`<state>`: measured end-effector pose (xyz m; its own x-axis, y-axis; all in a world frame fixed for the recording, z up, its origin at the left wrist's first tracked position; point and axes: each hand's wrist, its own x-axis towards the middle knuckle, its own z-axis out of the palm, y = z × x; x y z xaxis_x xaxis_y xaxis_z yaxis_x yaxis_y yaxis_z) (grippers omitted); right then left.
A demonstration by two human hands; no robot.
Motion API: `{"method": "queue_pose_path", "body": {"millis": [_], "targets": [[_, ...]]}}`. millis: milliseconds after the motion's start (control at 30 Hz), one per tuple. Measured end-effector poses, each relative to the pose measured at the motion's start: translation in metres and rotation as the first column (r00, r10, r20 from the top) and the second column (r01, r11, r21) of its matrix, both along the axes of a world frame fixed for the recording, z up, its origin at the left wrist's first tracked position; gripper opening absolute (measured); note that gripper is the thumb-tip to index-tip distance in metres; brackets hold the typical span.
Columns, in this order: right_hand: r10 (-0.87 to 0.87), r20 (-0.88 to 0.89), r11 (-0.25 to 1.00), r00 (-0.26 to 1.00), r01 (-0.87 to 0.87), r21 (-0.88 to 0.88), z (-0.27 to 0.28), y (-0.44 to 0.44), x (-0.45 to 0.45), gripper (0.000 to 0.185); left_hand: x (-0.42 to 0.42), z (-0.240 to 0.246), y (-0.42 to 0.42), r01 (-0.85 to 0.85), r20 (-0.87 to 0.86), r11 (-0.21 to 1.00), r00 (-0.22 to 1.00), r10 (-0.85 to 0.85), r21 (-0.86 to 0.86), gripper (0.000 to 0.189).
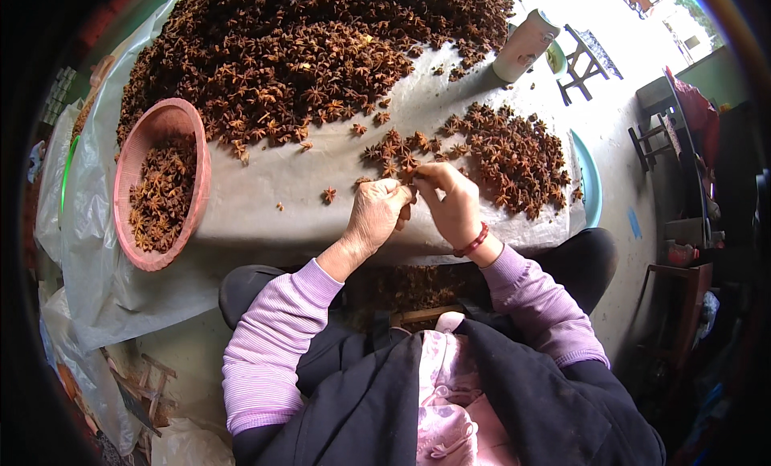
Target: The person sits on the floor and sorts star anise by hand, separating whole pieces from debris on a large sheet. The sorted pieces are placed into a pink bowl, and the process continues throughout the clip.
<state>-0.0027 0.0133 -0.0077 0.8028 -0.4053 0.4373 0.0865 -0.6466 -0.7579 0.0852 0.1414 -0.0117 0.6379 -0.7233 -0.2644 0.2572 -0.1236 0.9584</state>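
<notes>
My left hand and my right hand meet above the near edge of the sheet-covered table. Their fingertips pinch a small dark piece of star anise, mostly hidden by the fingers. Just beyond them lies a small cluster of star anise. A larger pile of star anise spreads to the right of my right hand. One single star anise rests apart, left of my left hand. At the left stands a tilted pink plastic basket, partly filled with star anise.
A big heap of star anise covers the table's far side. A pale cylindrical container stands at the back right. Past the right edge is a blue basin. Plastic sheeting hangs at the left; wooden stools stand on the floor.
</notes>
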Motion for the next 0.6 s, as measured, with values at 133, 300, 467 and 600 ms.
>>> {"method": "queue_pose_path", "body": {"millis": [133, 300, 467, 600], "targets": [[0.193, -0.056, 0.854, 0.98, -0.195, -0.482, -0.019, -0.015, -0.007, 0.03, -0.002, 0.02, 0.015, 0.236, 0.073, 0.942, 0.972, -0.225, -0.237, 0.023], [0.132, -0.179, 0.912, 0.975, -0.19, -0.364, -0.025, -0.02, -0.038, 0.026, -0.011, 0.038, 0.043, 0.534, 0.15, 0.735, 0.757, -0.635, 0.417, 0.026], [-0.115, -0.094, 0.964, 0.989, 0.088, -0.25, -0.004, -0.038, -0.062, 0.018, 0.027, -0.001, 0.075, -0.27, 0.846, 0.862, 0.456, -0.278, 0.428, 0.034], [0.012, -0.045, 0.941, 0.999, -0.027, -0.339, -0.007, -0.023, -0.048, 0.013, 0.021, -0.01, 0.049, -0.172, 0.822, 0.945, 0.552, -0.14, 0.277, 0.035]]}}
